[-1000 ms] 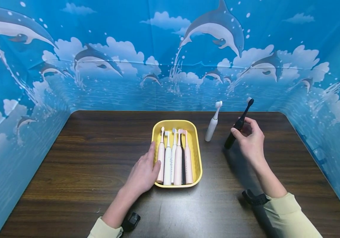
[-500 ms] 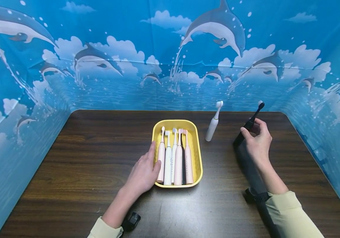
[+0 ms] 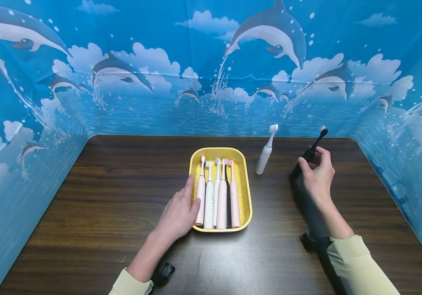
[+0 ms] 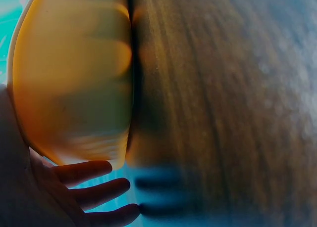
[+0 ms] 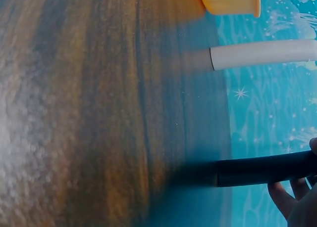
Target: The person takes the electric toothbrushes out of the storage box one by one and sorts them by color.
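My right hand (image 3: pixel 318 174) pinches a black electric toothbrush (image 3: pixel 309 155) upright between thumb and fingers, its base right at the tabletop. In the right wrist view the black handle (image 5: pixel 262 169) meets its dark reflection. To its left a white electric toothbrush (image 3: pixel 264 156) stands upright on its own. My left hand (image 3: pixel 177 213) rests along the left side of a yellow tray (image 3: pixel 248 205), thumb over the rim. From the left wrist view its fingers (image 4: pixel 101 193) are straight beside the tray wall. Several pink, white and black electric toothbrushes (image 3: pixel 222 200) lie side by side in the tray, heads pointing away.
Everything stands on a dark wood-grain table (image 3: pixel 122 180). A blue dolphin-print sheet (image 3: pixel 159 102) rises along the table's back and both sides. Black wrist straps (image 3: pixel 315 241) sit at both sleeve cuffs.
My right hand has moved right with the black toothbrush, setting it farther from the white one; over the last half second it barely moves. The left hand and tray stay put.
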`<state>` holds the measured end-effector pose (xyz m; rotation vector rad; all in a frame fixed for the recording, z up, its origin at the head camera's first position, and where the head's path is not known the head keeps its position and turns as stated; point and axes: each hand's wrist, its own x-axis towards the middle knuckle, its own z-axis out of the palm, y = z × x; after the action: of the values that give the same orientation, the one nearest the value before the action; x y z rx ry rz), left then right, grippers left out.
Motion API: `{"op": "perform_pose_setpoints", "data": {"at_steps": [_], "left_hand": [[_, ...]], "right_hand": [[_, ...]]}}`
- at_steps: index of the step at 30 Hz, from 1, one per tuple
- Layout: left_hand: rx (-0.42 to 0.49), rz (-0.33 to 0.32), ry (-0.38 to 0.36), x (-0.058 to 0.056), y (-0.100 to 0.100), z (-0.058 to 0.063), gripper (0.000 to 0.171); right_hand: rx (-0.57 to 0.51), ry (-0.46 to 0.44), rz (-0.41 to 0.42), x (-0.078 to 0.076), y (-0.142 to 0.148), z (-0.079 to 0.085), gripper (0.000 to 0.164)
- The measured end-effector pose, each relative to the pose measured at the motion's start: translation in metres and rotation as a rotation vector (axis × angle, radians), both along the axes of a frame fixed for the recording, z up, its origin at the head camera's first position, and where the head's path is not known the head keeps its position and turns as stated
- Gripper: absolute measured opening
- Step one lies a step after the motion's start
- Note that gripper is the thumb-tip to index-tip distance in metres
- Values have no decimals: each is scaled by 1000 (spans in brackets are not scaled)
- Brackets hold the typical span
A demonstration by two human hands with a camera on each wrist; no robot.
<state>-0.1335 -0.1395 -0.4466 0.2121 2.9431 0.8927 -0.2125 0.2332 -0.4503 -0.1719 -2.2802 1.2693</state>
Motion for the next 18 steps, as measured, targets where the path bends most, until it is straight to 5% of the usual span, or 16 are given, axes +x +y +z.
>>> {"op": "perform_pose_setpoints", "data": {"at_steps": [13,18], "left_hand": [[1,6,-21,0,0,0,73],[-8,3,13,0,0,1,71]], "right_hand": [[-44,-35,15,1,-5,-3,55],[-94,22,-72,3,-13,-2,67]]}}
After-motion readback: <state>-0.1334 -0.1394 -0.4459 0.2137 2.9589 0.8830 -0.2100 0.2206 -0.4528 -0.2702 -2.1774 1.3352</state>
